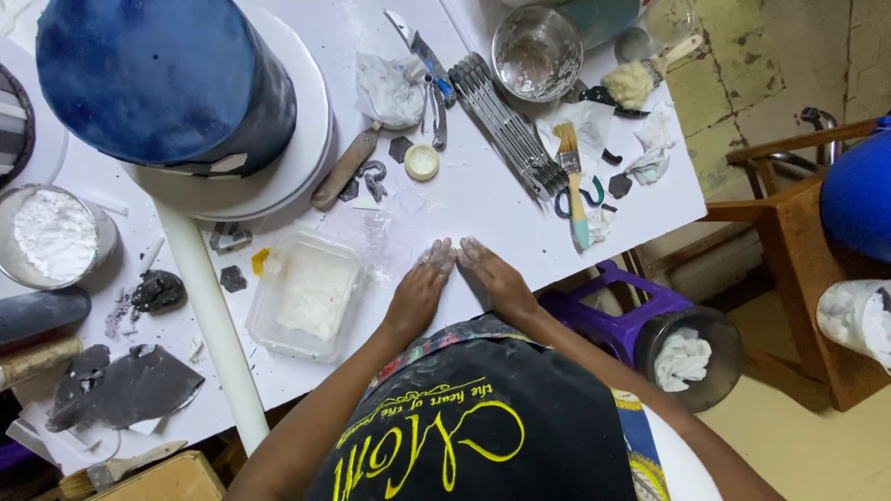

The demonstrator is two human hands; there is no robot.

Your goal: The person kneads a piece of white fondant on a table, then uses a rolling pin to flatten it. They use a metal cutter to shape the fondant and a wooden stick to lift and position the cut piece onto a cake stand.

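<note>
Both hands are laid flat, palms down, on the white counter (483, 195), side by side near its front edge. The left hand (419, 289) and the right hand (497, 278) are angled toward each other so that the fingertips almost meet. The fingers (436, 255) of each hand are stretched out straight and kept close together; nothing is gripped. The fingertips are dusted with white powder, and a faint powdery smear is seen on the counter just ahead of them. Both forearms are extended from the body over a dark apron.

Just beside the left hand, a clear rectangular plastic tub (306, 295) is placed, with a soft white mass inside. A long white rolling pin (215, 320) is laid beside the tub. Farther back, a tall round cake (167, 79) covered in smooth mottled blue icing is seen on a white turntable (297, 162). A round bowl of white powder (54, 237) is set at the far left, near dark grey pieces of rolled paste (121, 385). Behind the right hand, a metal multi-wheel cutter (506, 125), a flat brush (574, 181) with a pale handle and an empty glass bowl (536, 51) are spread out.
</note>
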